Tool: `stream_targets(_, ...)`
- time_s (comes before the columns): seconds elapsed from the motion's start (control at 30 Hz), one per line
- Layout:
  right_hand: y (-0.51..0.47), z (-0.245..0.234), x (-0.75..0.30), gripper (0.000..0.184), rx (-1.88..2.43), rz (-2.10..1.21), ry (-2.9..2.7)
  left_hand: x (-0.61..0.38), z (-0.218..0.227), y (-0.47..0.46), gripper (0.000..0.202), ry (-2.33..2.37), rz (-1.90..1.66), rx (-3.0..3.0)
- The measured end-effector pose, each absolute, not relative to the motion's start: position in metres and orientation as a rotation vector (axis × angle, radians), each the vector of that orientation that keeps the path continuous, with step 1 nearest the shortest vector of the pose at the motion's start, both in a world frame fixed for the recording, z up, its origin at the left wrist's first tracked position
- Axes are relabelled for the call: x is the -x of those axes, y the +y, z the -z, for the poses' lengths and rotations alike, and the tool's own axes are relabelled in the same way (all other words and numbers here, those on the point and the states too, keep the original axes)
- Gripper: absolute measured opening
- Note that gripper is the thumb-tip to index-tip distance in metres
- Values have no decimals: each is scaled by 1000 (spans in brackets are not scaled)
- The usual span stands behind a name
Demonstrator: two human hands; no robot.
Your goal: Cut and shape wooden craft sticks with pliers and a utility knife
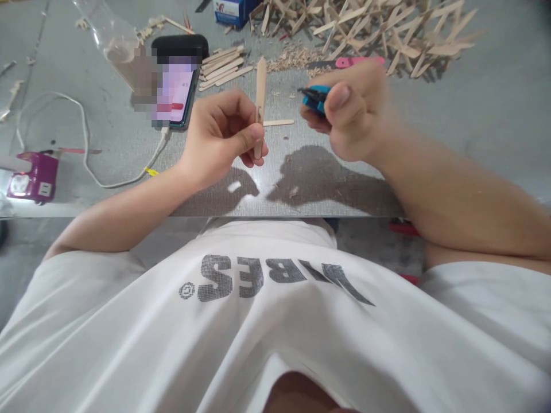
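A pale wooden craft stick (260, 80) stands nearly upright in my left hand (219, 135), pinched between thumb and fingers. A small slot shows in the stick just above my thumb. To the right, my right hand (357, 117) is wrapped round a small cutting tool with blue handles and dark jaws (316, 98), probably nippers; its jaws point left toward the stick, apart from it. Part of the tool is hidden in my fist. Another craft stick (279, 122) lies flat on the table between my hands.
Behind my left hand lie a pile of craft sticks (226, 66) and a phone (181, 92) on a white cable (86, 149). Wood chips (293, 57), a pink-handled knife (359, 62) and a heap of joined sticks (365, 28) lie farther back. A purple adapter (33, 178) sits left.
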State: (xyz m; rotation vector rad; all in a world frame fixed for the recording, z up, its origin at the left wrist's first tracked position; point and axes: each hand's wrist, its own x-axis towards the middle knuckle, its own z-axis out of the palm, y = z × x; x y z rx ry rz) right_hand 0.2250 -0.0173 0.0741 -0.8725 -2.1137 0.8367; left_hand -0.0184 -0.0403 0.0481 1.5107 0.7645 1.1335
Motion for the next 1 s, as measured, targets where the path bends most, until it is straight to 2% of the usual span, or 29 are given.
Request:
stream_targets(0.3,-22,-65,-219,73,789,-806,-2203,11,-53,-48,33,921,-1003,-1418)
stream_targets(0.67,-48,-40,-225,75,887,-742,-1999,10,-47,-53,57,730,-821,-1218)
stream_targets(0.87,-50,-50,-217,56,892,-673,-1926,7,-39,-51,50,534,-516,-1104)
stream_targets(1.0,-51,-63,-214,55,1036,-765,-1910,9,-39,-51,46,570,-513,-1121)
